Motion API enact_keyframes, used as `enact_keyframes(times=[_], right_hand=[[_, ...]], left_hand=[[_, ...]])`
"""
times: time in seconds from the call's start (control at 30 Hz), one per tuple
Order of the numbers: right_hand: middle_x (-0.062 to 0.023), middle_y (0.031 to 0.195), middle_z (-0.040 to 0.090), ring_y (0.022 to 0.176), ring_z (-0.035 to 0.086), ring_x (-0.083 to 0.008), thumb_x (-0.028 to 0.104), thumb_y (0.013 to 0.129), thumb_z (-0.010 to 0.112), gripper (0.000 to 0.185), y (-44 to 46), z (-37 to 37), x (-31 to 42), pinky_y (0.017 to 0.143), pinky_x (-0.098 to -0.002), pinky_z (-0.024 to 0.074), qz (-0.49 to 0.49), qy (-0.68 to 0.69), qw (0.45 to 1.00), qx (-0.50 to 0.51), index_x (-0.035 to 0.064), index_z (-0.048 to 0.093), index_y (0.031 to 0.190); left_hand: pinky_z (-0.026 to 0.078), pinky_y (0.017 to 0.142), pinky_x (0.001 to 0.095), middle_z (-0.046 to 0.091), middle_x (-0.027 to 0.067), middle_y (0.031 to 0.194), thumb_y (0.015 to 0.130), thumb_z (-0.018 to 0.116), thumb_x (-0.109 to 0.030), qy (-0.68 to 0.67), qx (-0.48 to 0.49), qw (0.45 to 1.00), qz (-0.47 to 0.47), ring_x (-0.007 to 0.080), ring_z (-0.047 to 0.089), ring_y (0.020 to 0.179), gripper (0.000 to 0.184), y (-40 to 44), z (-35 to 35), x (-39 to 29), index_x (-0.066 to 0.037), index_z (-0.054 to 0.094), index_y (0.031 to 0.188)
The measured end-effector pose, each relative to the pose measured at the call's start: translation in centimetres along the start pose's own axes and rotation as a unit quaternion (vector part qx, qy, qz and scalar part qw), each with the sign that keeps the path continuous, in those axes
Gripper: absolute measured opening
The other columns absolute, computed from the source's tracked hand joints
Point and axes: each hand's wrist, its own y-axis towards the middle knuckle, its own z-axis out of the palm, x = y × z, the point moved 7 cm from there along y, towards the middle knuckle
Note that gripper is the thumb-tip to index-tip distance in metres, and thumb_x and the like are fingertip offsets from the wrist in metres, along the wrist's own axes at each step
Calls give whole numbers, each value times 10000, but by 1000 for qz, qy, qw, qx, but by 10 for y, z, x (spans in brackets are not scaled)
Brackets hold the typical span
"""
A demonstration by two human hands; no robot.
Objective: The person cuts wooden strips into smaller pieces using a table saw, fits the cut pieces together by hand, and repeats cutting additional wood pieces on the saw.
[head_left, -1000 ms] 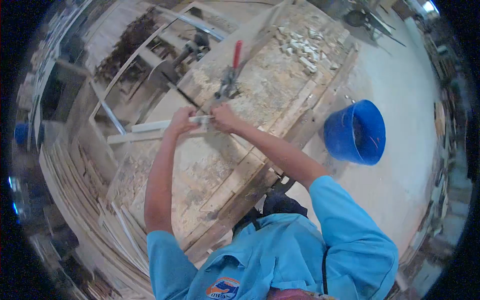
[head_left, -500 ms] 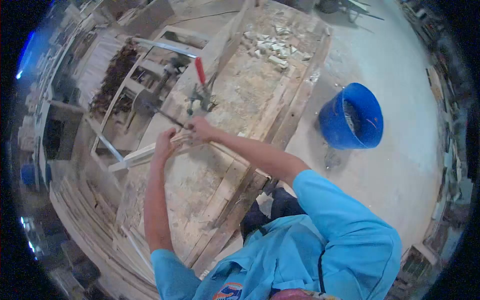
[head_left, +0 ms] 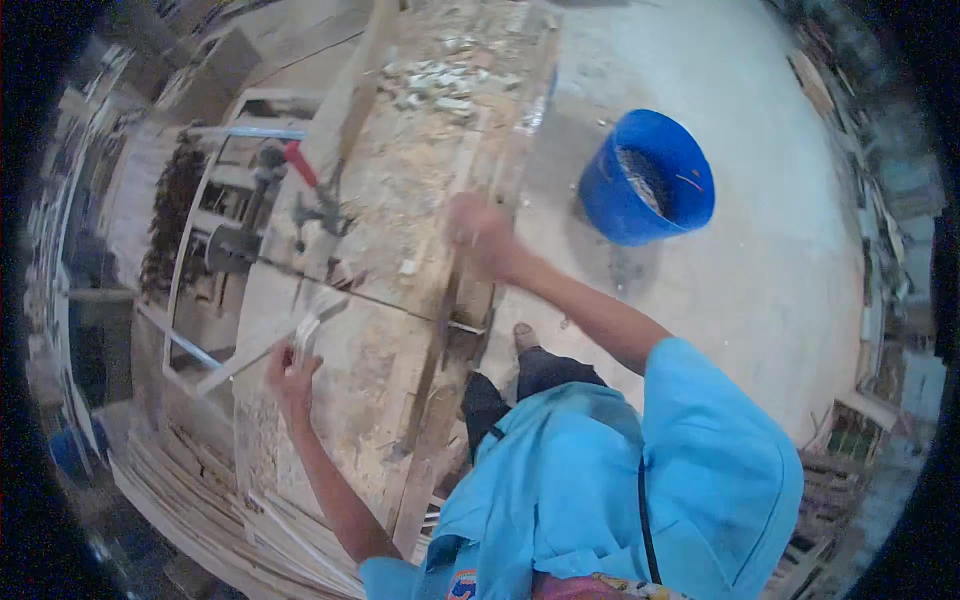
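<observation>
My left hand (head_left: 292,378) is over the near part of the wooden bench (head_left: 350,430). Its thumb and fingers are around the lower end of a short pale wood piece (head_left: 308,330), which is blurred. A longer wood strip (head_left: 243,362) lies just beyond that hand, slanting across the bench's left edge. My right hand (head_left: 482,238) is at the bench's right edge, smeared by motion, so its fingers and anything in them cannot be made out. Farther up the bench stands a metal clamp (head_left: 322,215) with a red handle (head_left: 300,163).
Small wood offcuts (head_left: 440,85) and sawdust cover the bench's far end. A blue bucket (head_left: 645,180) with debris inside stands on the floor to the right. A dark line crosses the bench near a grey plate (head_left: 232,248). Long wood strips (head_left: 200,500) are stacked at lower left.
My hands were together at the wood strip and have separated. The right hand has moved right to the bench edge; the left is now lower. The camera view has shifted rightward.
</observation>
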Motion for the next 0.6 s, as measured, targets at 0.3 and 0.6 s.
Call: enact_keyframes(times=[0.3, 0.6], right_hand=[[-88, 926, 668, 824, 613, -188, 107, 736, 738, 343, -79, -251, -77, 757, -325, 506, 315, -96, 922, -205, 36, 672, 1066], [-126, 821, 691, 773, 664, -213, 445, 718, 818, 613, -88, -11, 39, 739, -358, 532, 263, 325, 897, 143, -38, 668, 1064]], left_hand=[[421, 681, 275, 513, -10, 720, 650, 793, -77, -54, 4, 999, -7, 106, 482, 699, 294, -67, 41, -94, -49, 565, 834], [418, 659, 276, 514, -3, 720, 677, 775, -69, -70, 20, 995, 67, 106, 469, 683, 249, -78, 126, -229, -7, 566, 796]])
